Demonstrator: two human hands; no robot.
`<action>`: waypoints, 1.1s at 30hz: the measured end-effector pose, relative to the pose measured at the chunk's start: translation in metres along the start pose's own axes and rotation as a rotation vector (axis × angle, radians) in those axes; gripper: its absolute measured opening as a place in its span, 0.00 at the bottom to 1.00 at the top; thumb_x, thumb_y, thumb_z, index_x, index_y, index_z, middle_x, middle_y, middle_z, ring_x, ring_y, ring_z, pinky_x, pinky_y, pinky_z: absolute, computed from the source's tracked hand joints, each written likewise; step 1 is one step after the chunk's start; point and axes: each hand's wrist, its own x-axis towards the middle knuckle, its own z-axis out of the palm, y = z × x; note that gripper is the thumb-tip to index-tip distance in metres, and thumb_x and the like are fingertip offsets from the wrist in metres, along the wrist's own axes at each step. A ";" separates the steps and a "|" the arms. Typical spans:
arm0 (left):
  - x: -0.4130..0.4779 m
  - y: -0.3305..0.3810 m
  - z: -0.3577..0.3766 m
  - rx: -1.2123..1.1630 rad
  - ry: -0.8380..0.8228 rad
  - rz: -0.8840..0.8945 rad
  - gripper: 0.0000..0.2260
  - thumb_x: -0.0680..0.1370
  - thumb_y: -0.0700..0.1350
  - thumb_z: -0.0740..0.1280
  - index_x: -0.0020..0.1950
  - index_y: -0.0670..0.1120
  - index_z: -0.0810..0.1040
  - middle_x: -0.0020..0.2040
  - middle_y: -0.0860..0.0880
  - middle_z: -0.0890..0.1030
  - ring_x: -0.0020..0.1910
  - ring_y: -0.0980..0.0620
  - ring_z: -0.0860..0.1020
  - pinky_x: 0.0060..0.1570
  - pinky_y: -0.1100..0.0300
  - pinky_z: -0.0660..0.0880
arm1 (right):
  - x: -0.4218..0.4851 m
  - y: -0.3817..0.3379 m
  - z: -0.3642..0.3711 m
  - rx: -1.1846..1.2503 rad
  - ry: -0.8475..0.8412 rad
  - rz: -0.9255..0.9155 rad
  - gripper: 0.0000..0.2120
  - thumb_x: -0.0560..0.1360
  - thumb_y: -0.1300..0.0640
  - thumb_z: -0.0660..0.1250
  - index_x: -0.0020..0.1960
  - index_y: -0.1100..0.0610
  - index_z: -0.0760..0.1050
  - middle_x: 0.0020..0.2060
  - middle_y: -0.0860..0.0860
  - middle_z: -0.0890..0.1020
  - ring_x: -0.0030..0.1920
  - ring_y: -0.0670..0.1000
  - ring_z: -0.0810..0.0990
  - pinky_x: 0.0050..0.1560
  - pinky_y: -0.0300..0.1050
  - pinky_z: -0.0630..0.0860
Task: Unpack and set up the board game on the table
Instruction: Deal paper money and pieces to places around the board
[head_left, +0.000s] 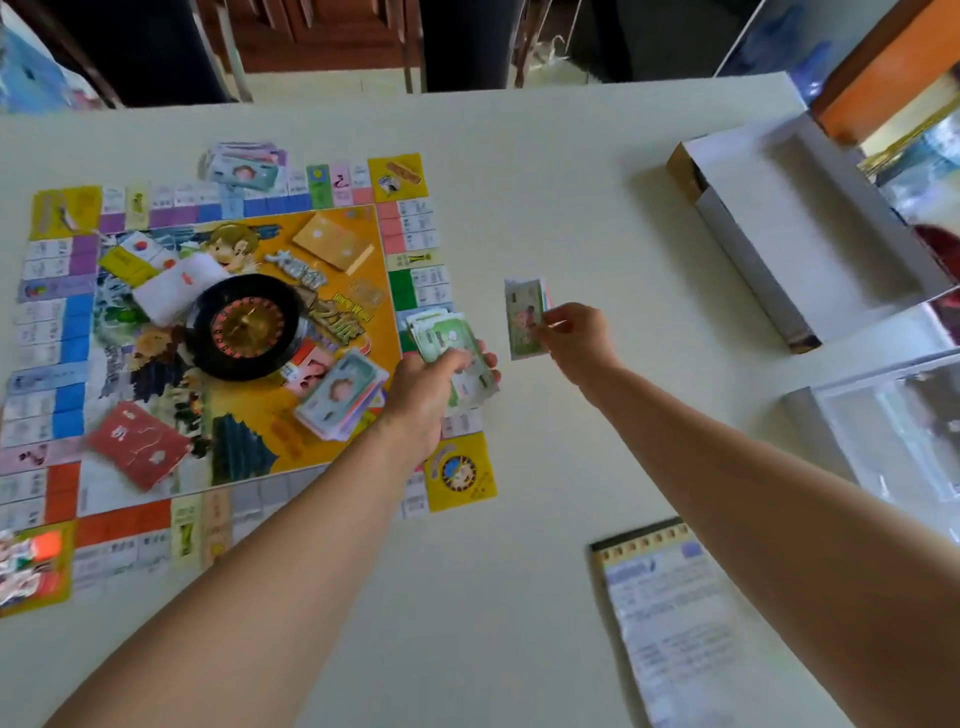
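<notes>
Gripping a fan of green play money (451, 358) over the game board's (218, 332) right edge, the left hand (431, 389) curls round it; the right hand (574, 338) pinches a few notes (524, 318) above the counter (545, 208) beside the board.

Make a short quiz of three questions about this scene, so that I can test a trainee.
1. True or false: the roulette wheel lies on the game board.
2. What does the right hand pinch? A: a die. B: a few play-money notes. C: a token.
3. In one word: which hand grips the thicker bundle of notes?

Key
1. True.
2. B.
3. The left hand, at the board's edge.
</notes>
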 end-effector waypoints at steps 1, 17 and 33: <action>0.008 0.003 0.010 -0.002 -0.001 -0.003 0.07 0.77 0.37 0.65 0.52 0.38 0.80 0.42 0.41 0.85 0.39 0.44 0.83 0.40 0.52 0.82 | 0.013 0.002 -0.006 -0.061 -0.002 0.001 0.07 0.74 0.58 0.70 0.51 0.56 0.78 0.39 0.50 0.79 0.39 0.50 0.76 0.32 0.39 0.67; 0.064 0.039 0.020 -0.020 0.251 0.024 0.12 0.72 0.47 0.75 0.53 0.46 0.80 0.48 0.44 0.84 0.47 0.45 0.83 0.50 0.49 0.80 | 0.047 -0.049 0.007 0.047 -0.437 -0.250 0.06 0.74 0.53 0.71 0.40 0.53 0.78 0.31 0.45 0.77 0.32 0.44 0.73 0.36 0.38 0.69; 0.097 0.154 -0.149 -0.042 0.467 0.137 0.07 0.74 0.38 0.64 0.46 0.41 0.82 0.40 0.44 0.83 0.39 0.43 0.82 0.47 0.49 0.81 | 0.089 -0.188 0.169 0.118 -0.318 -0.238 0.07 0.75 0.61 0.67 0.51 0.59 0.82 0.32 0.49 0.78 0.28 0.44 0.70 0.28 0.37 0.66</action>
